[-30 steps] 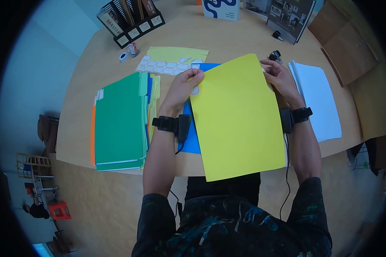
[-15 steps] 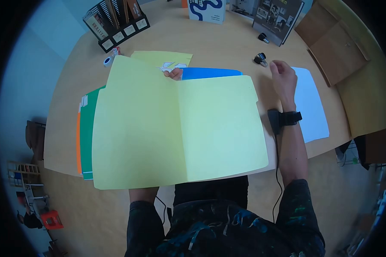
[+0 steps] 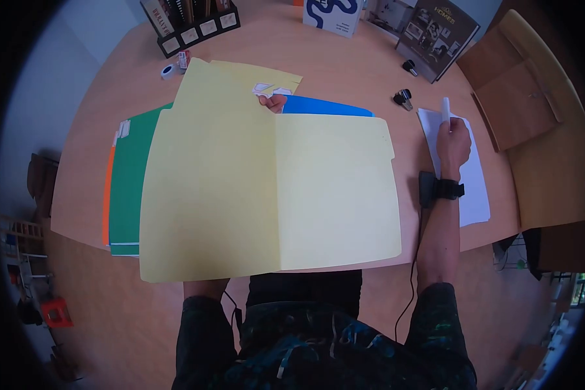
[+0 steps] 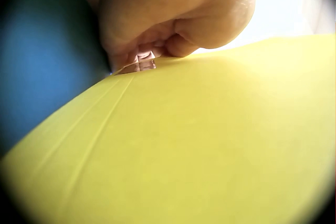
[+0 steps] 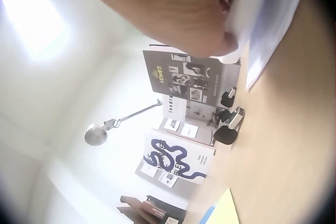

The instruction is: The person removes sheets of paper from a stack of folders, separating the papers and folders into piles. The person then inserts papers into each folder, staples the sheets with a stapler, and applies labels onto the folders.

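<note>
A yellow file folder [image 3: 335, 188] is spread wide, its pale inside facing up and its crease down the middle. My left hand [image 3: 276, 103] grips it at the top of the crease from behind; in the head view only the fingers show, the rest hidden by the folder. The left wrist view shows the curled hand [image 4: 178, 14] at the folder's edge [image 4: 199, 119]. Over the stack of white paper [image 3: 476, 195] on the right, my right hand [image 3: 455, 144] pinches paper at its left part, and a lifted white edge [image 3: 445, 109] stands up beyond the fingers.
Green folders [image 3: 133, 188] and an orange one [image 3: 108, 201] lie partly under the yellow folder. A blue folder [image 3: 328, 105] and a label sheet [image 3: 273, 88] show behind it. Black binder clips [image 3: 403, 99], standing books [image 3: 435, 39], a file rack [image 3: 198, 29] and a brown cardboard piece [image 3: 517, 97] surround them.
The yellow folder was closed between both hands, then swung wide to the left with the left hand behind it. My right hand let go of it, moved right and took hold of the white paper.
</note>
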Demonstrator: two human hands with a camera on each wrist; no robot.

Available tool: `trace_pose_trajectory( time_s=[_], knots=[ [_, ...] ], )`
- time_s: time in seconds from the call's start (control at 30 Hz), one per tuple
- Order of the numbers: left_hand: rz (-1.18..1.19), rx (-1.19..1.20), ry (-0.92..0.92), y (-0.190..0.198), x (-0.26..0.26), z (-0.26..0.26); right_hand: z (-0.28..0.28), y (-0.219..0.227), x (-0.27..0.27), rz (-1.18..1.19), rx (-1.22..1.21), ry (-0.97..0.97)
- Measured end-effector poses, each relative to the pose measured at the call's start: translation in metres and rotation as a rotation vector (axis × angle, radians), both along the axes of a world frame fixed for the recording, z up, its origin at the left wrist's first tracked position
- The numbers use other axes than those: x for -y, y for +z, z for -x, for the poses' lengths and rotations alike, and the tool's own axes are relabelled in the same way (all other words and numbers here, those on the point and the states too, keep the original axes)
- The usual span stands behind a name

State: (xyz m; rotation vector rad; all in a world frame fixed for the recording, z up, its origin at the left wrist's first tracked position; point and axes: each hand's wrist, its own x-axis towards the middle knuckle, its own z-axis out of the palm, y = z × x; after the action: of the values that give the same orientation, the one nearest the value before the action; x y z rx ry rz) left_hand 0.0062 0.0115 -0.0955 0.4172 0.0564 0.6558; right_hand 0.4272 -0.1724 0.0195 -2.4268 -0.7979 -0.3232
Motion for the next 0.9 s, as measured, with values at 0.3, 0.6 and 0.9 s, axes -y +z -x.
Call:
trace_pose_trajectory(
  time_s=[0.3, 0.6, 0.9],
  knots=[
    [-0.017, -0.001, 0.132, -0.007, 0.008, 0.03, 0.068, 0.034, 0.001, -0.312, 0.276, 0.29],
    [-0.041, -0.034, 0.101, -0.007, 0.009, 0.014, 0.031, 0.016, 0.003, 0.022, 0.214, 0.069],
    [-0.07, -0.076, 0.097, -0.005, 0.011, 0.008, 0.001, -0.02, -0.003, 0.068, -0.033, 0.306]
  ],
)
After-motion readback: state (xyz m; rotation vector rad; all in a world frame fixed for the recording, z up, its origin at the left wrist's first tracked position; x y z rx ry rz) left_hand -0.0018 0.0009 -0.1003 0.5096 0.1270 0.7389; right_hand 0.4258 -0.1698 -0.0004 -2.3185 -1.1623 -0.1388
